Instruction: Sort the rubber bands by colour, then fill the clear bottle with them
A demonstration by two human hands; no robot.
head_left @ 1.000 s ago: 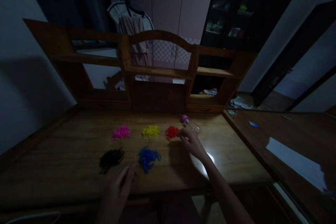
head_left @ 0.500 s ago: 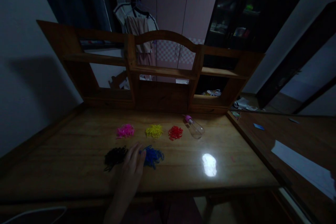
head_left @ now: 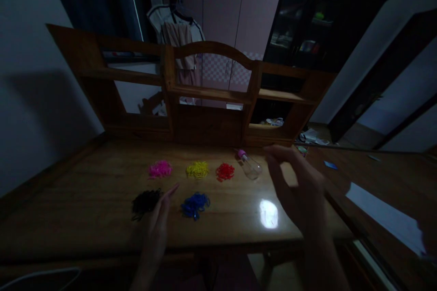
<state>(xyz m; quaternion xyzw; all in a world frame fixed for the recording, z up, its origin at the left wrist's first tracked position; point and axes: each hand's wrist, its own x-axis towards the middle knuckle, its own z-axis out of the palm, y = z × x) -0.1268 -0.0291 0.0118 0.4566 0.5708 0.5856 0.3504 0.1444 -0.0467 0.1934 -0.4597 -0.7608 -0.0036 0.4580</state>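
Observation:
Five small heaps of rubber bands lie on the wooden desk (head_left: 85, 209): pink (head_left: 159, 169), yellow (head_left: 197, 169), red (head_left: 225, 171), black (head_left: 145, 201) and blue (head_left: 195, 204). My left hand (head_left: 157, 226) lies edge-on between the black and blue heaps, fingers stretched out, holding nothing. My right hand (head_left: 297, 191) is raised above the desk's right part, fingers loosely curved and apart, empty as far as I can see. A clear bottle with a pink cap (head_left: 249, 165) lies on its side right of the red heap.
A wooden shelf unit (head_left: 208, 95) stands along the desk's back edge. A second desk (head_left: 382, 182) with a white sheet (head_left: 385, 213) adjoins on the right. A dark cabinet (head_left: 317, 22) and hanging clothes (head_left: 177, 36) are behind. The room is dim.
My right hand, out of view half a second ago, has come back up above the desk's right side. My left hand has turned on its edge between the black and blue heaps.

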